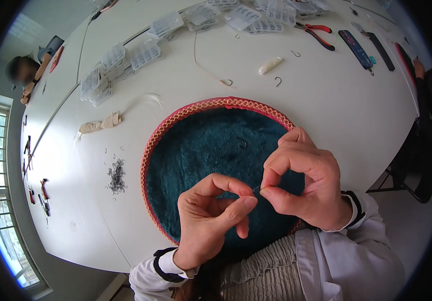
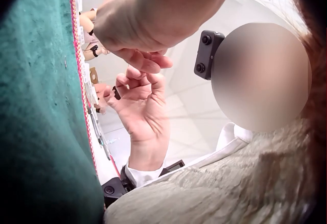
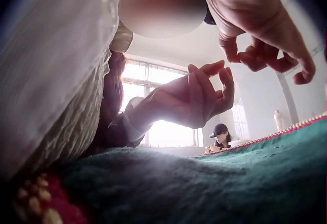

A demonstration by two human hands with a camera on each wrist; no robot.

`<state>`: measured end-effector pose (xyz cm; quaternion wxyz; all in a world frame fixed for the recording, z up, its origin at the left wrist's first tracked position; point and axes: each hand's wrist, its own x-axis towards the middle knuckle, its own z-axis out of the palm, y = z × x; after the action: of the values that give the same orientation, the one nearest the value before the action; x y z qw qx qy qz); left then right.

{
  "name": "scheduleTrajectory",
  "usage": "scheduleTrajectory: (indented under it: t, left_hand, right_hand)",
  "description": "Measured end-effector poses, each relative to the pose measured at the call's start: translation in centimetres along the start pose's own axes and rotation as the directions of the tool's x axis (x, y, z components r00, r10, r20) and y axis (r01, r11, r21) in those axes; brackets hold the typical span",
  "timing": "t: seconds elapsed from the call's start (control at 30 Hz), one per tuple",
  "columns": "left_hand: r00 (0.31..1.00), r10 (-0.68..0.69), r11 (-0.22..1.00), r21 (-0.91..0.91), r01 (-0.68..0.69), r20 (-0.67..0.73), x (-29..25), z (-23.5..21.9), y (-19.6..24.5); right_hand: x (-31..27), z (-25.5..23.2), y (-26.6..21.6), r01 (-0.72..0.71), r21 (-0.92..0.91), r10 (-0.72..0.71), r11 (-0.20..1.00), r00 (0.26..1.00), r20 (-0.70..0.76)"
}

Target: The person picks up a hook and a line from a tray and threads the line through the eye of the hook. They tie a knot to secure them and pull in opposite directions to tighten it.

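Note:
Above a round tray [image 1: 148, 165] lined with dark teal plush, the two hands meet fingertip to fingertip. My right hand [image 1: 306, 175] pinches a fine, pale strand [image 1: 257, 188] between thumb and forefinger. Its other end runs to my left hand [image 1: 211, 215], where the thumb and forefinger tips come together on it. The strand is very thin, and I cannot tell whether a small hook is tied to it. On the plush, just beyond the fingertips, lies a dark fish hook [image 1: 242, 144]. Both wrist views show the hands raised over the plush, with the strand not discernible.
Left of the tray lie a heap of small dark hooks [image 1: 117, 176] and a wrapped bundle of clear line [image 1: 100, 124]. Clear plastic boxes [image 1: 146, 53] line the back. Red-handled pliers [image 1: 319, 35], loose hooks [image 1: 278, 81] and a white roll [image 1: 270, 65] sit beyond the tray. Another person sits far left.

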<state>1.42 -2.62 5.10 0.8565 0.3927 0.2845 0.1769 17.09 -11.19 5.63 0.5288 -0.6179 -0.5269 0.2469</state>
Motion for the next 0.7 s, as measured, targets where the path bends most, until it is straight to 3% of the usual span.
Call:
scheduleTrajectory:
  t: [0.07, 0.17, 0.33, 0.37, 0.43, 0.57, 0.63, 0.7]
  left_hand:
    - [1.0, 0.021, 1.0, 0.015, -0.02, -0.008, -0.1, 0.1, 0.0]
    - [0.998, 0.07, 0.993, 0.098, -0.068, -0.008, -0.2, 0.2, 0.1]
    - [0.981, 0.184, 0.88, 0.436, -0.19, 0.057, -0.2, 0.0, 0.7]
    - [0.981, 0.183, 0.879, 0.436, -0.19, 0.058, -0.2, -0.1, 0.9]
    - [0.963, 0.262, 0.759, 0.601, -0.249, 0.067, -0.2, -0.2, 1.3]
    - [0.948, 0.307, 0.648, 0.711, -0.273, 0.085, -0.3, 0.2, 2.1]
    - [0.917, 0.368, 0.498, 0.801, -0.333, 0.153, -0.2, 0.3, 2.4]
    - [0.894, 0.4, 0.434, 0.817, -0.38, 0.203, -0.1, 0.4, 2.3]
  right_hand:
    - [0.0, 0.0, 0.0, 0.122, -0.159, -0.128, 0.98, 0.991, -0.03]
    - [-0.2, 0.3, -0.1, 0.18, -0.256, -0.202, 0.95, 0.977, -0.064]
    - [-0.5, 0.7, -0.4, 0.268, -0.469, -0.342, 0.841, 0.936, -0.08]
    - [-0.6, 0.7, -0.5, 0.298, -0.521, -0.386, 0.8, 0.92, -0.066]
    - [-0.6, 0.6, -0.7, 0.312, -0.556, -0.405, 0.77, 0.913, -0.047]
    - [-1.0, 0.8, -0.8, 0.33, -0.672, -0.454, 0.663, 0.891, -0.011]
    - [-1.2, 1.0, -0.7, 0.337, -0.692, -0.475, 0.638, 0.88, -0.009]
    - [-1.3, 1.0, -0.7, 0.343, -0.712, -0.496, 0.612, 0.868, -0.007]
